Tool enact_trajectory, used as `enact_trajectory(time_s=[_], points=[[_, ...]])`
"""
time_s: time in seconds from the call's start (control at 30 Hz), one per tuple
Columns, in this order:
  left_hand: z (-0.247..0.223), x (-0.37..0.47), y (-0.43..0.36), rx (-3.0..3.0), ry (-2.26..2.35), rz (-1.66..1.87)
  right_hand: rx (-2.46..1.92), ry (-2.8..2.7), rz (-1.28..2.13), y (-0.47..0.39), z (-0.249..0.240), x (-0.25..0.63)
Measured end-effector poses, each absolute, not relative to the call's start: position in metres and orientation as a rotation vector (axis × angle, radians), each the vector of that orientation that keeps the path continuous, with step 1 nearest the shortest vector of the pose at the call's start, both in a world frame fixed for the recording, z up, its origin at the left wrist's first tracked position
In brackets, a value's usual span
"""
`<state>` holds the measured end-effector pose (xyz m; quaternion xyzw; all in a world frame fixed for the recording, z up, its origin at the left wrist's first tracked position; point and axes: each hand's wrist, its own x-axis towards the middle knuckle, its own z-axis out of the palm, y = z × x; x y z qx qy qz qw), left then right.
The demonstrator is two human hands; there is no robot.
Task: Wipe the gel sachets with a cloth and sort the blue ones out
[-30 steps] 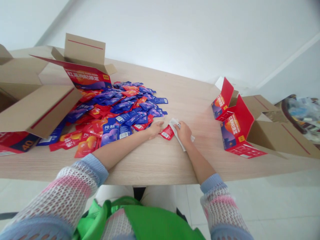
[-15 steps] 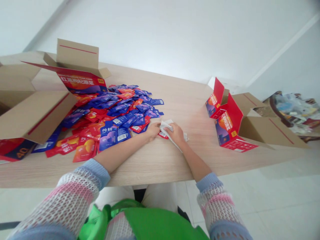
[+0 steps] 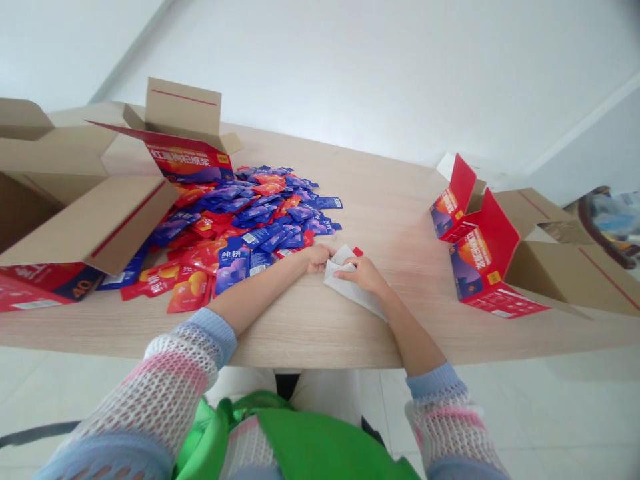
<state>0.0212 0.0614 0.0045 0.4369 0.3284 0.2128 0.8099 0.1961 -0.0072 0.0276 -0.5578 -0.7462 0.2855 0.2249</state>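
Observation:
A white cloth or tissue [image 3: 357,297] lies on the table in front of me, folded over at its left end. My right hand [image 3: 364,273] grips it from the right, thumb and fingers pressed on the fold. Behind those fingers peeks the corner of a red sachet [image 3: 357,251], its remaining part hidden by the cloth and hand. My left hand [image 3: 317,259] is closed at the cloth's left edge; what it pinches is covered. Left of it spreads a pile of blue sachets [image 3: 233,267] and red sachets [image 3: 189,288].
On the left stand an open carton [image 3: 45,287] and another open carton [image 3: 187,160] behind the pile. Two open red cartons [image 3: 453,200] [image 3: 477,260] stand to the right. A container with plastic bags [image 3: 617,217] is at the far right. The table's front edge runs below my forearms.
The view has swung slightly, moving the table's contents rightward. The cloth is folded differently and extends toward me, and the red sachet's visible part has gone from below the cloth to behind my right hand.

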Motion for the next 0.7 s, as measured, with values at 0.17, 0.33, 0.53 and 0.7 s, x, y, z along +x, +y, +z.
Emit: enact_trajectory(time_s=[0.17, 0.33, 0.53, 0.7], points=[[0.008, 0.016, 0.063, 0.959, 0.677, 0.348, -1.749, -1.783, 0.771, -0.001, 0.022, 0.206], [0.009, 0.017, 0.054, 0.95, 0.67, 0.426, -2.031, -1.711, 0.422, -0.001, 0.025, 0.201], [0.011, 0.018, 0.039, 0.955, 0.803, 0.529, -2.32, -1.603, 0.085, 0.012, 0.025, 0.209], [0.006, 0.027, 0.033, 1.084, 0.866, 0.617, -2.417, -1.519, 0.027, 0.021, 0.03, 0.243]])
